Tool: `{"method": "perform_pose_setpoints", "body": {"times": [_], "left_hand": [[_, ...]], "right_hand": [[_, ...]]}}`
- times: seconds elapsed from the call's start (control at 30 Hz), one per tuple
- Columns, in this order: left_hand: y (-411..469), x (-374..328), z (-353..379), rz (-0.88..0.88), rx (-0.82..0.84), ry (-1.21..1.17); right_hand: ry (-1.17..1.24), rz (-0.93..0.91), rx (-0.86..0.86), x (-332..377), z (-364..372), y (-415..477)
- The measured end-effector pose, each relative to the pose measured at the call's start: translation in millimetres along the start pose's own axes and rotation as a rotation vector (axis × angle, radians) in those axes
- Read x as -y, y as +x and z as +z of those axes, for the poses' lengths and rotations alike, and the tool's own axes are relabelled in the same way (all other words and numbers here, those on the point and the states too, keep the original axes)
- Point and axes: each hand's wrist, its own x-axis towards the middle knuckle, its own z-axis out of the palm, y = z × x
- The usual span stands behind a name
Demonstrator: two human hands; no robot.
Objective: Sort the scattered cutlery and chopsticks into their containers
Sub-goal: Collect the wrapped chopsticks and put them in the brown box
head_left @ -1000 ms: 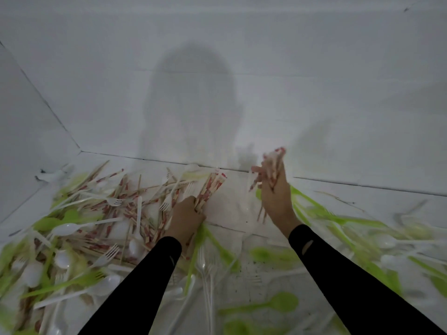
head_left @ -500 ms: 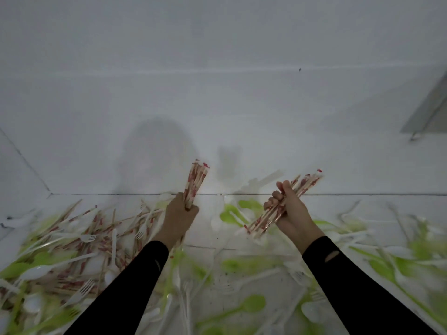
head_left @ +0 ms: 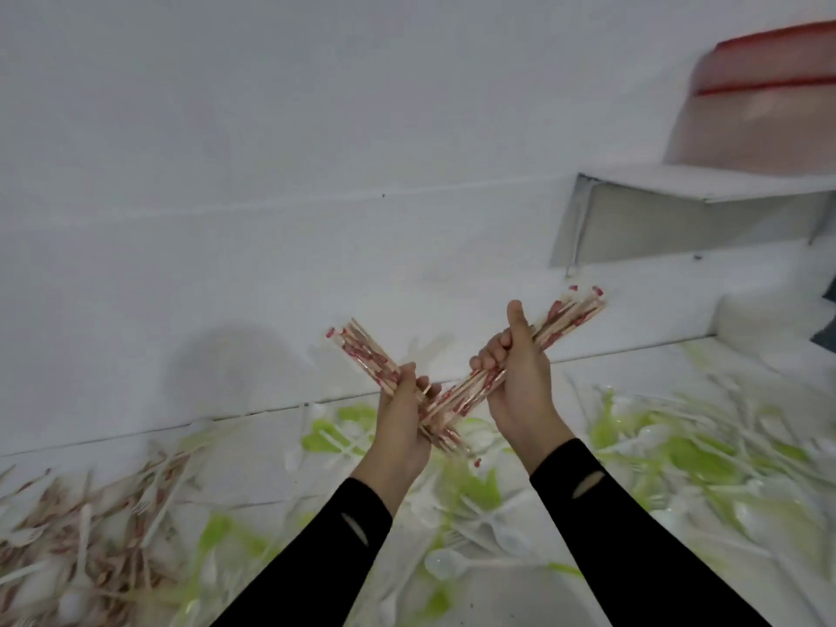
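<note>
Two bundles of chopsticks are held up, crossed like an X. The left bundle [head_left: 364, 355] points up-left, with the fingers of the left hand [head_left: 400, 423] curled around it; the right bundle [head_left: 567, 316] points up-right, gripped in the right hand [head_left: 520, 391]. A pink container [head_left: 760, 110] on a shelf [head_left: 705, 185] at the upper right is probably the goal; the right hand is nearer. Below, the white bench [head_left: 253, 450] carries plastic spoons [head_left: 445, 564] and loose chopsticks [head_left: 68, 536].

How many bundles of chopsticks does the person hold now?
2. The first bundle is in the left hand, the second bundle in the right hand; their lower ends cross. None seems hidden.
</note>
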Motion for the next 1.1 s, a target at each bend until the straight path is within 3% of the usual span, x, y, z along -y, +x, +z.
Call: {"method": "perform_pose_setpoints", "body": {"times": [0.1, 0.23, 0.5, 0.63, 0.83, 1.1], "left_hand": [[-12.8, 41.8, 44.7, -0.066, 0.111, -0.013], [-39.4, 85.3, 104.3, -0.061, 0.153, -0.054], [-76.8, 158.8, 197.0, -0.079, 0.266, -0.255], [-120.2, 213.1, 245.5, -0.167, 0.311, -0.292], [-168.8, 279.8, 293.2, -0.342, 0.399, -0.137], [-169.8, 330.8, 341.7, -0.390, 0.504, 0.057]], "right_hand": [[-0.184, 0.015, 0.011, 14.6, -20.6, -13.3], [-0.336, -0.103, -0.047, 92.6, -70.4, -21.6], [-0.442, -0.256, -0.470, 194.2, -206.7, -31.1], [-0.469, -0.315, -0.569, 212.6, -245.0, -40.6], [-0.385, -0.378, -0.575, 263.4, -288.8, -59.1], [-0.357, -0.340, -0.638, 339.5, -352.9, -60.6]]}}
